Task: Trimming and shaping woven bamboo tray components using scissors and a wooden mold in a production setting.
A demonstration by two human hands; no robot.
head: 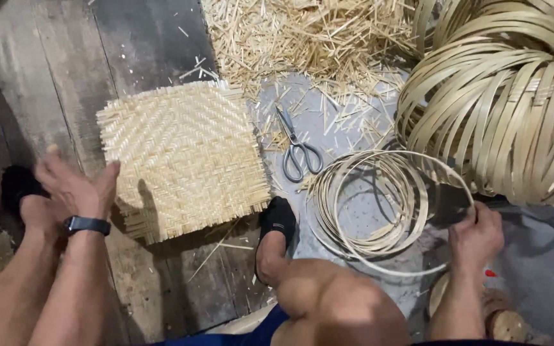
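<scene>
Right hand (476, 234) grip closed on coiled strip (379, 205); left hand (75, 186) open, blurred, beside woven mat (184, 154).

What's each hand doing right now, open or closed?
Left hand: open, fingers spread at the edge of the woven mat, holding nothing.
Right hand: closed on the strip coil.

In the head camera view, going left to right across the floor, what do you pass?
Left hand → woven mat → scissors → coiled strip hoop → right hand, its grip closed on the hoop → big bundle of bamboo strips.
</scene>
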